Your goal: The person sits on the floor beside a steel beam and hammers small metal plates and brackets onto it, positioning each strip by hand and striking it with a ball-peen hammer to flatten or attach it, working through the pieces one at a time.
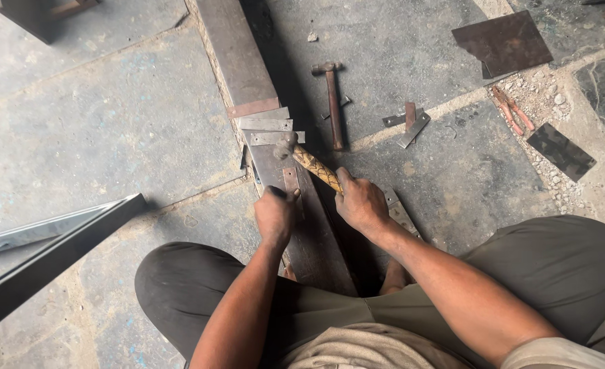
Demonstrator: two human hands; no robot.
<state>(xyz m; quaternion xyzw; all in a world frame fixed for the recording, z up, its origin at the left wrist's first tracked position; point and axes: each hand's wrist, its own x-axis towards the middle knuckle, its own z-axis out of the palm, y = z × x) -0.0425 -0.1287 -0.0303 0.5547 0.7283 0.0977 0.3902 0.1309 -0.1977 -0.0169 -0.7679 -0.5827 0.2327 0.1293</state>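
On the long steel beam [302,225], right hand [361,203] grips a hammer [309,162]; left hand [275,213] pins a small metal strip [291,181].
A glancing blow could strike the left fingertips, which lie just beside the hammer head on the beam.

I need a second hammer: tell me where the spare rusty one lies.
The rusty metal hammer lies on the stone floor just right of the long steel beam, beyond the right hand, its head pointing away.

Worn gray stone floor [111,116], gravel patch [548,102]
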